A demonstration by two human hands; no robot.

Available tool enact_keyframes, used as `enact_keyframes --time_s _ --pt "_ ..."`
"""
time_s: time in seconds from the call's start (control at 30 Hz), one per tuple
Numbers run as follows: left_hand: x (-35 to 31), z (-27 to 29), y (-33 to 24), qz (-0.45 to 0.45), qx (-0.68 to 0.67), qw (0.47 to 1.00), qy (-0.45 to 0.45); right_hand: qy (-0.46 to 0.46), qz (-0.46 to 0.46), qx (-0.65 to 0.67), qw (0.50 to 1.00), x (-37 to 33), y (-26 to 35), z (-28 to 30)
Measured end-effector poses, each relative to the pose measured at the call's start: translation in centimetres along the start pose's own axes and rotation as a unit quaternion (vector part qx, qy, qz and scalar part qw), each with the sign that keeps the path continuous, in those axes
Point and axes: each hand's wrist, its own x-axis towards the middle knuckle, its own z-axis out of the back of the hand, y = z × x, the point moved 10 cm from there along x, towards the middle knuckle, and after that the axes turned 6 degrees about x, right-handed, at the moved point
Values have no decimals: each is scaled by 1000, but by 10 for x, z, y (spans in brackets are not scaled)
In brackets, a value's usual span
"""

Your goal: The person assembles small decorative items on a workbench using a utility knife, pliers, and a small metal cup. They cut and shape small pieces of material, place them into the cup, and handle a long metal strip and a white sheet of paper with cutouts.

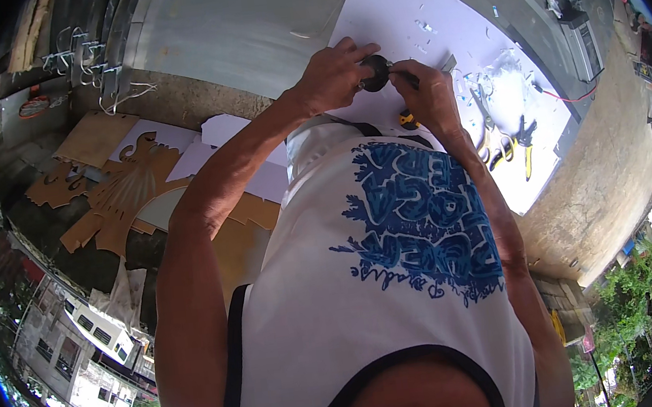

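My left hand [335, 79] is closed around a small, round black object [377, 72] above the white sheet [377, 7], close to my body. My right hand [432, 95] is pinched on a slim dark tool [406, 77] whose tip meets the side of the black object. The exact kind of either thing is too small to make out. A flat greyish piece [448, 63] shows just beyond my right fingers. Below that hand, a yellow-and-black object [409, 121] lies near my waist, partly covered.
Right of my hands, scissors [483, 111] and yellow-handled pliers [527, 147] lie on the sheet among clear plastic scraps [503, 77]. A grey box-shaped device [581, 45] with a red wire stands at the right. Cut brown boards [133, 184] lie low at the left.
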Motion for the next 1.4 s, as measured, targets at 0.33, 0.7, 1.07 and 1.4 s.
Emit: enact_keyframes --time_s 0.33,0.7,1.07,1.4 --pt "0 -3 12 3 -41 999 -16 0 -6 -3 1000 -2 -7 4" --pt "1 -10 2 19 43 998 46 12 15 -3 1000 0 -13 1" --pt "1 -2 6 0 -75 996 -46 -8 -38 73 997 -9 -38 7" --pt "14 -25 3 -30 -25 998 53 -94 -82 61 990 -26 -46 20"
